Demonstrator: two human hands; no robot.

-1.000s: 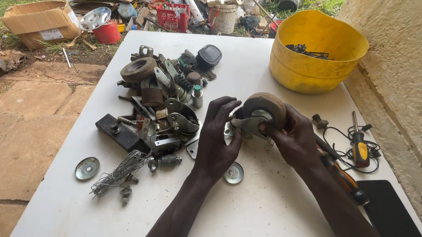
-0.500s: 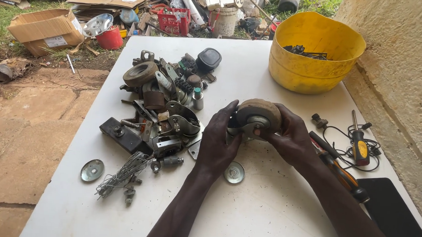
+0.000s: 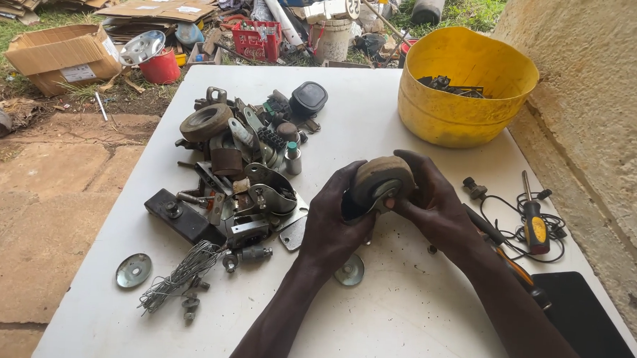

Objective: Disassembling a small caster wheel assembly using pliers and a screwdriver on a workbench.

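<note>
Gripping caster wheel (image 3: 380,180): both hands, left (image 3: 338,226), right (image 3: 432,205); axle tilted.

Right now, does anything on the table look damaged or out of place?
Yes. The wheel held between the left hand and right hand looks worn and dirty. The yellow tub has a bent, uneven rim. The wire bundle lies tangled near the table edge, beside a loose pile of metal parts.

A yellow tub (image 3: 464,114), red crate (image 3: 256,39) and red bucket (image 3: 160,67) surround the white table (image 3: 378,124).
</note>
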